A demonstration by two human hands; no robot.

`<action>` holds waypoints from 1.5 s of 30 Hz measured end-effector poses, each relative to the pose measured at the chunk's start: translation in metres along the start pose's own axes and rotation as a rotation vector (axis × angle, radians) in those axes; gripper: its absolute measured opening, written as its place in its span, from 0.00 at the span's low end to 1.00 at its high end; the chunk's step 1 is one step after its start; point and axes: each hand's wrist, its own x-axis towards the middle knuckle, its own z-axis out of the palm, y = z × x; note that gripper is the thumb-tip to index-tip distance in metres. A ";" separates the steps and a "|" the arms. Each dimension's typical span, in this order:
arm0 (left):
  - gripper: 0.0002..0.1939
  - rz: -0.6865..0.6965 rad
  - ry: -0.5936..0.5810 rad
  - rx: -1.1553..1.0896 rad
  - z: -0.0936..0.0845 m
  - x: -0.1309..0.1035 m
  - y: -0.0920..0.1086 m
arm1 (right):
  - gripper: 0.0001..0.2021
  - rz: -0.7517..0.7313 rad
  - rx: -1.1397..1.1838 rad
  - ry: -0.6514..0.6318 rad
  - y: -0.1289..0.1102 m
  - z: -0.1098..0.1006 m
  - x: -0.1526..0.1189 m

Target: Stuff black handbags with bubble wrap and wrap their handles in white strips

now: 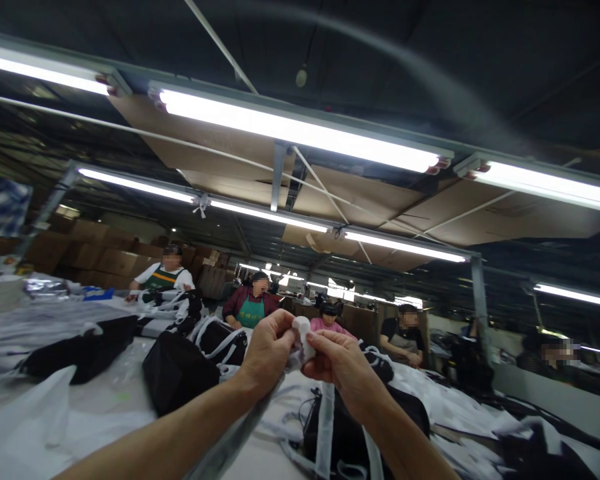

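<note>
In the middle of the head view, my left hand [269,348] and my right hand [341,359] are raised close together over the table. Between their fingertips is a small white piece [303,330], pinched from both sides. Its kind cannot be made out; it looks soft or wrapped. Some crumpled, see-through material [295,361] hangs just under my left fingers. Beneath my right forearm lies a black bag [347,437] with pale straps, one white strap [325,427] running down its front. Left of my left forearm rests a black fabric bag [177,373].
White sheeting [35,427] and another black piece [87,347] cover the table's left side. More white material [445,400] lies at right. Several co-workers sit or stand across the table, among them one in a green apron [251,311]. Lamp tubes [290,130] hang overhead.
</note>
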 end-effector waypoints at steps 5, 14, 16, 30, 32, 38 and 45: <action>0.08 0.032 0.003 0.033 -0.005 -0.003 -0.003 | 0.21 0.023 -0.029 0.000 0.006 0.005 0.004; 0.06 0.053 0.020 0.084 -0.011 -0.004 -0.009 | 0.19 -0.016 -0.043 -0.039 0.015 0.006 0.006; 0.05 0.053 0.013 0.091 -0.012 -0.005 -0.008 | 0.19 -0.025 -0.037 -0.054 0.016 0.006 0.004; 0.04 0.188 0.024 0.319 -0.024 -0.012 -0.015 | 0.23 -0.055 0.048 -0.033 0.018 0.018 0.010; 0.04 0.220 0.040 0.377 -0.026 -0.011 -0.013 | 0.24 -0.057 0.069 -0.050 0.016 0.016 0.012; 0.05 0.232 0.029 0.430 -0.031 -0.003 -0.010 | 0.20 0.054 0.059 -0.115 -0.003 0.013 0.024; 0.04 0.248 -0.001 0.436 -0.032 0.002 -0.012 | 0.17 -0.129 -0.224 -0.189 -0.020 0.013 0.035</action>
